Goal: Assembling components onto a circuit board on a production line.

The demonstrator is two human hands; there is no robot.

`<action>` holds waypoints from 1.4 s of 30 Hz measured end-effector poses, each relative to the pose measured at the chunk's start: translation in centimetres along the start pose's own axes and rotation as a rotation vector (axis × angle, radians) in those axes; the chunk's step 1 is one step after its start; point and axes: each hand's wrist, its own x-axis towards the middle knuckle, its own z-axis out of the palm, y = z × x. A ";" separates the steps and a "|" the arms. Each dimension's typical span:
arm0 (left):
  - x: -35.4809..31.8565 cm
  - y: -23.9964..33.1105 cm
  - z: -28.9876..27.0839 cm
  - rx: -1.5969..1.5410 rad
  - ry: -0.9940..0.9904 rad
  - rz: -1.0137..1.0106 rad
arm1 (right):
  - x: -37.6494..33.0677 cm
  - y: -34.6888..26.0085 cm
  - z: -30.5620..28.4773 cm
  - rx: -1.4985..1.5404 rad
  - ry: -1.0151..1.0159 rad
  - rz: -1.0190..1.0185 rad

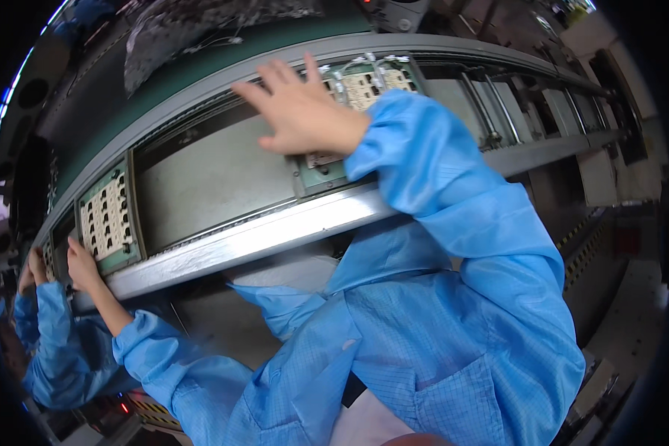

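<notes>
My right hand [297, 108] is spread open above the conveyor, its fingers apart and nothing in them. Beneath and beside it sits a green fixture [321, 178] holding cream-coloured boards [363, 91] with dark parts and white wires along the far edge; the hand and sleeve cover much of it. Farther left, my left hand [84, 267] is by the near left edge of another green fixture [130, 254]. Its visible fingers look stretched out, though contact with the edge is unclear. That fixture carries a cream board [105, 215] with rows of dark parts.
The conveyor's shiny near rail [275, 236] runs between me and the fixtures. At far left, a co-worker's hands [33, 269] are at another board. Clear plastic bags [178, 37] lie on a green surface beyond the far rail. Metal rods [490, 108] cross the conveyor at right.
</notes>
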 end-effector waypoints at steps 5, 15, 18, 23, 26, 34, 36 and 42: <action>0.7 -1.6 1.0 0.057 0.022 0.051 | -0.7 -0.6 0.1 0.023 -0.153 0.093; 1.8 -1.7 0.4 0.112 -0.170 -0.038 | -7.6 6.2 -4.5 -0.129 -0.090 0.339; 4.1 -6.2 2.5 0.090 -0.309 -0.094 | -10.8 8.8 -5.4 -0.208 -0.001 0.443; 5.1 -7.3 4.1 0.062 -0.283 -0.086 | -14.7 12.4 -7.1 -0.385 0.088 0.611; 4.7 -6.6 4.4 0.049 -0.294 -0.055 | -16.8 14.4 -7.4 -0.457 0.119 0.671; 5.9 -8.9 5.3 0.076 -0.303 -0.071 | -25.4 17.6 -12.2 -0.401 0.350 0.616; 6.6 -10.0 5.7 0.070 -0.304 -0.053 | -27.3 17.8 -13.1 -0.364 0.374 0.627; 7.5 -11.0 5.4 0.062 -0.341 -0.012 | -28.9 16.1 -12.9 -0.230 0.368 0.623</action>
